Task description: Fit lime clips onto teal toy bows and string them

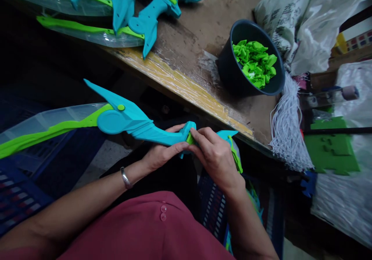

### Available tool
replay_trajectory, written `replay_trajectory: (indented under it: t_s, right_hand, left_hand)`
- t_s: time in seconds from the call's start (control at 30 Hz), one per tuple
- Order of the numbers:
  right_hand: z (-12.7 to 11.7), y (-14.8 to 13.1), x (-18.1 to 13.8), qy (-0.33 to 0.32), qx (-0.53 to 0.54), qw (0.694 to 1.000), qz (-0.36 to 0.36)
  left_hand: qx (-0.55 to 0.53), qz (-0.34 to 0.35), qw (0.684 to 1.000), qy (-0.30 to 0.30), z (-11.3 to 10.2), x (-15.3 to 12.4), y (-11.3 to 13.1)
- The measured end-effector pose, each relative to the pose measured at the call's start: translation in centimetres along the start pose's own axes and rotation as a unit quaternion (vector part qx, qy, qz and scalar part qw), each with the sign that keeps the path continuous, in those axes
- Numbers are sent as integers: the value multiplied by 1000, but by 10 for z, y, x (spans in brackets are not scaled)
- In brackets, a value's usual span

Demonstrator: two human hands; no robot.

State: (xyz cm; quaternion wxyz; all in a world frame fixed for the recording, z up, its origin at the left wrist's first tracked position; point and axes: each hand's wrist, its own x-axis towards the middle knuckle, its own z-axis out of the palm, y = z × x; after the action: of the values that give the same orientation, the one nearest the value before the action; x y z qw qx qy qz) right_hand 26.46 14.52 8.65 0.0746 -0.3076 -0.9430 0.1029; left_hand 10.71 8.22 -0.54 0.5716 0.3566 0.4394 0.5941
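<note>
Across my lap lies a toy bow (139, 122) with a blue body, green strips and clear limbs. My left hand (162, 153) is closed round the bow's middle from below, its thumb up by a small green plastic piece (190, 138). On that same piece press the thumb and fingertips of my right hand (216, 155), pinching it against the blue grip. Whether the piece sits fully in the bow cannot be made out, as my fingers cover part of it. The bow's right end is partly hidden behind my right hand.
A dark bucket (223, 68) of small green pieces stands on the worn table (200, 39). More toy bows (151, 19) lie at its far left. White strings (286, 124) hang over the right edge. Blue crates (213, 202) are below on both sides.
</note>
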Motion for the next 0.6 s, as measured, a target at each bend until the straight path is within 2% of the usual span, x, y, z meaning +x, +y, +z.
replay_trajectory:
  t_s: [0.2, 0.33, 0.4, 0.47, 0.6]
  right_hand:
    - [-9, 10, 1, -36, 107, 994, -12]
    - [-13, 21, 10, 8, 187, 982, 18]
    - [-11, 28, 17, 0, 221, 974, 46]
    - [-6, 34, 21, -42, 284, 955, 75]
    - [5, 44, 24, -125, 445, 875, 148]
  left_hand:
    - [-49, -44, 997, 34, 6, 3, 1]
    - [-6, -23, 1000, 17, 7, 4, 8]
    - [26, -13, 999, 22, 9, 3, 10]
    - [49, -18, 998, 38, 11, 2, 11]
    - [63, -28, 996, 48, 15, 0, 10]
